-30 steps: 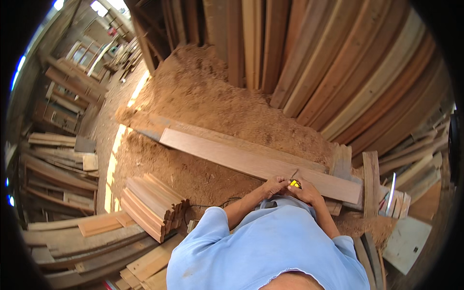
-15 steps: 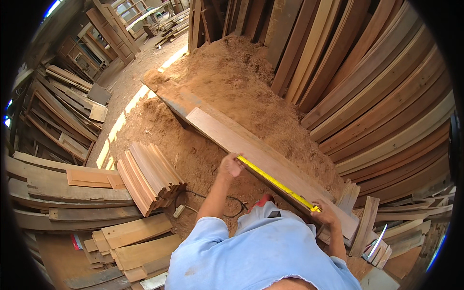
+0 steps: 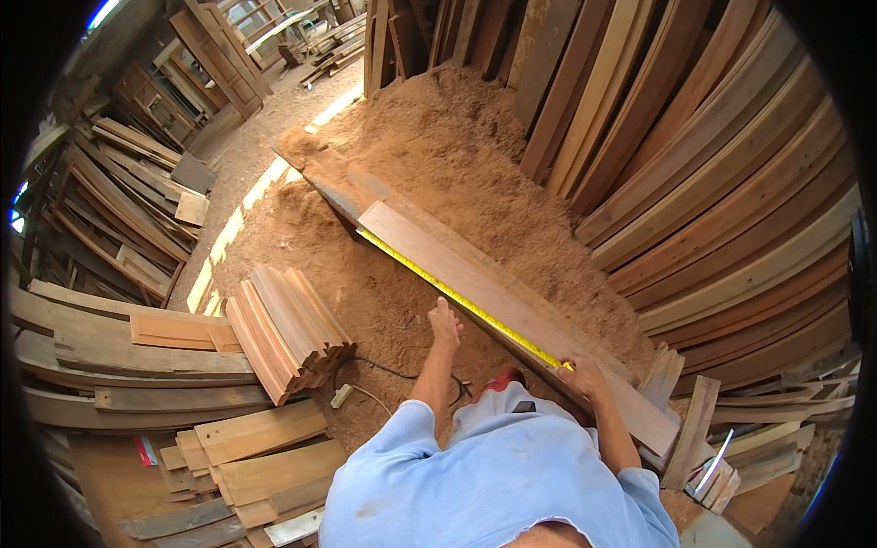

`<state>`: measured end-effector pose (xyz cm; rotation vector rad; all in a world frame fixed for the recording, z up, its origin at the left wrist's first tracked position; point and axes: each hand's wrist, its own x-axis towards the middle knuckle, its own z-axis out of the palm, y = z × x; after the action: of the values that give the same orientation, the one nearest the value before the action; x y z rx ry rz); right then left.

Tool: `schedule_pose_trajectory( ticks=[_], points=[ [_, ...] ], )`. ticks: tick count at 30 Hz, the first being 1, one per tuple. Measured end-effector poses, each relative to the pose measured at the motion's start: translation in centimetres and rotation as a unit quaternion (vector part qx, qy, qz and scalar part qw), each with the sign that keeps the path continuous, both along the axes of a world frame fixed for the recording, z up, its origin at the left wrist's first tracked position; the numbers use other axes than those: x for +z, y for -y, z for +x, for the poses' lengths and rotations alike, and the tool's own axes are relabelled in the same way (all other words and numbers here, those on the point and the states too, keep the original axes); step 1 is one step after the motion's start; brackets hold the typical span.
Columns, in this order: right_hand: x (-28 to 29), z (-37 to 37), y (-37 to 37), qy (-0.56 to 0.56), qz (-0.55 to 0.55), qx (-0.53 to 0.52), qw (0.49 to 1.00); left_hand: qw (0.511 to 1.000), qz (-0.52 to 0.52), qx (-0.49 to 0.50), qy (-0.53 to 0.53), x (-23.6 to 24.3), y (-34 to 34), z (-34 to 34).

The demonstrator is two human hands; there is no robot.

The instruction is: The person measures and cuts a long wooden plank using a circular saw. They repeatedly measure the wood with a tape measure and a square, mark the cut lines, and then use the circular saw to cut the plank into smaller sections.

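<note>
A yellow tape measure (image 3: 448, 288) is drawn out along the near edge of a long pale-brown plank (image 3: 475, 274). Its blade reaches from the plank's far left end to my right hand (image 3: 585, 378). That hand is closed round the tape's case, mostly hidden by the fingers, and rests at the plank. My left hand (image 3: 445, 323) is just short of the plank's near edge, below the blade and apart from it. One finger points up and the others look loosely bent, with nothing held. Under the plank is a long, narrow bench (image 3: 343, 196) dusted with sawdust.
Sawdust (image 3: 438, 137) is heaped behind the bench. Tall boards (image 3: 731, 183) lean at the right. Left of me lie a stack of moulded wood strips (image 3: 288, 329) and piled planks (image 3: 265, 457). A dark cable (image 3: 384, 367) runs on the floor near my legs.
My left hand has let go of the blade and drawn slightly down. The blade now extends to the plank's far left end. My right hand has shifted left and up with the case.
</note>
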<state>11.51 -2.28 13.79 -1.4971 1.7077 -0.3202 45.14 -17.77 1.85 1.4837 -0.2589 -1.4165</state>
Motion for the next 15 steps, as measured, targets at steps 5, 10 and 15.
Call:
schedule_pose_trajectory(
  ticks=[5, 10, 15],
  points=[
    [-3.1, 5.6, 7.7, -0.021, 0.011, -0.001, 1.000, 0.976, 0.162, -0.140, -0.048, -3.2, -6.8, -5.6],
    [-5.1, 5.8, 9.4, -0.012, 0.033, -0.010, 0.999, 0.942, 0.178, -0.281, -0.044, -2.1, -10.2, -8.6],
    [-5.5, -0.2, 5.2, 0.039, 0.027, -0.020, 0.999, 0.945, 0.184, -0.271, -0.008, -2.5, -9.3, -10.8]
  ],
)
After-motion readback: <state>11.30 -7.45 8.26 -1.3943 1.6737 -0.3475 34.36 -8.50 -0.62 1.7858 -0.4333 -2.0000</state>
